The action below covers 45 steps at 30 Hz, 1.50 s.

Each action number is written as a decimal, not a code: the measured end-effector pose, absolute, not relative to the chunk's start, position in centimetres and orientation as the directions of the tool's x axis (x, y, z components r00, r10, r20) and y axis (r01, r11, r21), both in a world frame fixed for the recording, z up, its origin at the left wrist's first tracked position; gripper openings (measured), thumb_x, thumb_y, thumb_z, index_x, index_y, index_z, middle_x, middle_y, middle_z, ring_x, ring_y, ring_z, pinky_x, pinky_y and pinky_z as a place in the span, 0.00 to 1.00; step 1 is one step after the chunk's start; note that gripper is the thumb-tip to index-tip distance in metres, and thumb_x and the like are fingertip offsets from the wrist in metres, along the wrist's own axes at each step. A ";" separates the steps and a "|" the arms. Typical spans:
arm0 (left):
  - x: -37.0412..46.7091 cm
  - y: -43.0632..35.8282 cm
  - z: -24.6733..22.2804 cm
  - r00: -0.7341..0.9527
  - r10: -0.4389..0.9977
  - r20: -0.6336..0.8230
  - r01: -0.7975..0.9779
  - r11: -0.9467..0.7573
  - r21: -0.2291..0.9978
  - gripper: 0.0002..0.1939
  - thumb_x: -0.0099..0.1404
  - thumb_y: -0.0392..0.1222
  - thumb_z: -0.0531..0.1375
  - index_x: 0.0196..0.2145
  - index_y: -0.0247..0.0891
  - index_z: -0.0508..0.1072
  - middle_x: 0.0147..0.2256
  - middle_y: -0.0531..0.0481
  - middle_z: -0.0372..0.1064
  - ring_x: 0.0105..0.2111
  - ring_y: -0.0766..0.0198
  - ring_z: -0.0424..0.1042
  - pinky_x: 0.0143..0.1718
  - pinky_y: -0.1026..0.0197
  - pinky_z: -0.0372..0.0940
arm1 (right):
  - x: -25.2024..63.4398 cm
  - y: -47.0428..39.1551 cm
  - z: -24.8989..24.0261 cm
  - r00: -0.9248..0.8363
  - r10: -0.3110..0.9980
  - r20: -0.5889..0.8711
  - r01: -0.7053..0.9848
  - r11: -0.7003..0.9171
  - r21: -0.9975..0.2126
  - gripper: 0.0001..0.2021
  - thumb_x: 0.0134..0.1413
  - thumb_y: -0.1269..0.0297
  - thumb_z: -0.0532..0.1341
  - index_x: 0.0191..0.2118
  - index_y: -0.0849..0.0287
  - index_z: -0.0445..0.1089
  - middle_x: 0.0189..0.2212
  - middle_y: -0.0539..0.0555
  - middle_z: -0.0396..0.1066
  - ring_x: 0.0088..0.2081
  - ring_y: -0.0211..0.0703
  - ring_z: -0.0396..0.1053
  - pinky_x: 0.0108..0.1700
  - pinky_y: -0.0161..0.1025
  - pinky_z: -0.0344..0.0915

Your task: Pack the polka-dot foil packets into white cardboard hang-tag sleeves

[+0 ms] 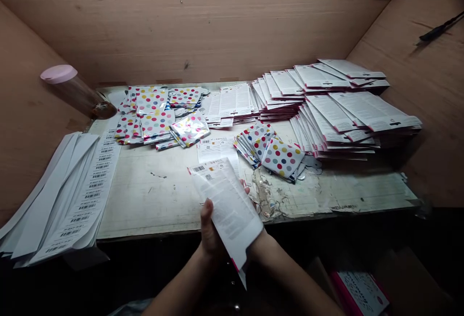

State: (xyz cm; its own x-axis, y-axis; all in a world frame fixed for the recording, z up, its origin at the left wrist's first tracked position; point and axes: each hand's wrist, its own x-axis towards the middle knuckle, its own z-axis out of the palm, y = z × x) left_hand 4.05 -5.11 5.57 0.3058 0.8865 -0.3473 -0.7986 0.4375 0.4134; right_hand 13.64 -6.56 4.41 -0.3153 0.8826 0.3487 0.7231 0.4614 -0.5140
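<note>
A white printed paper packet with a barcode and pink edges is tilted over the table's front edge. My left hand grips its left side, with the thumb along the edge. Most of my right hand is hidden behind the packet; only its fingertips show past the right edge. Another printed white packet lies flat just beyond. To its right sits a small pile of folded polka-dot foil pieces. A bigger group of polka-dot foil pieces lies at the back left.
Stacks of white packets fill the back right. Barcode label sheets hang over the front left edge. A pink-lidded bottle leans at the left wall. The tabletop has a torn patch near the front. Below right is a pink-and-white box.
</note>
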 end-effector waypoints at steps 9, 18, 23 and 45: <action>-1.1 -0.3 1.8 -0.146 0.942 -0.302 -0.301 0.249 0.921 0.33 0.58 0.40 0.64 0.60 0.38 0.59 0.56 0.37 0.65 0.53 0.47 0.69 0.52 0.44 0.66 | 20.0 -7.3 4.9 -0.180 0.944 0.275 0.471 0.328 -0.819 0.12 0.63 0.72 0.53 0.46 0.57 0.71 0.41 0.57 0.72 0.45 0.44 0.71 0.47 0.41 0.71; -2.1 -5.9 -0.2 0.570 0.768 0.293 0.621 -0.636 0.458 0.24 0.65 0.46 0.60 0.58 0.39 0.65 0.55 0.39 0.67 0.61 0.47 0.59 0.60 0.38 0.56 | 18.9 -3.9 -1.9 -0.197 0.904 0.379 0.548 0.422 -0.722 0.07 0.61 0.72 0.56 0.36 0.58 0.72 0.36 0.55 0.65 0.40 0.44 0.66 0.43 0.44 0.69; -3.3 -7.4 -1.6 0.677 0.685 0.269 0.621 -0.728 0.291 0.37 0.63 0.58 0.58 0.61 0.32 0.60 0.60 0.33 0.61 0.63 0.43 0.55 0.60 0.39 0.56 | 19.8 -4.7 -2.0 -0.242 0.901 0.361 0.596 0.431 -0.677 0.07 0.62 0.71 0.56 0.36 0.58 0.72 0.34 0.54 0.64 0.40 0.45 0.64 0.43 0.44 0.67; -2.9 -7.6 -2.8 0.646 0.691 0.325 0.636 -0.723 0.270 0.34 0.62 0.56 0.59 0.61 0.35 0.63 0.59 0.37 0.63 0.62 0.45 0.57 0.61 0.42 0.54 | 20.6 -4.2 -2.7 -0.360 0.878 0.315 0.737 0.474 -0.481 0.09 0.64 0.67 0.54 0.33 0.59 0.69 0.31 0.54 0.66 0.36 0.47 0.64 0.41 0.44 0.59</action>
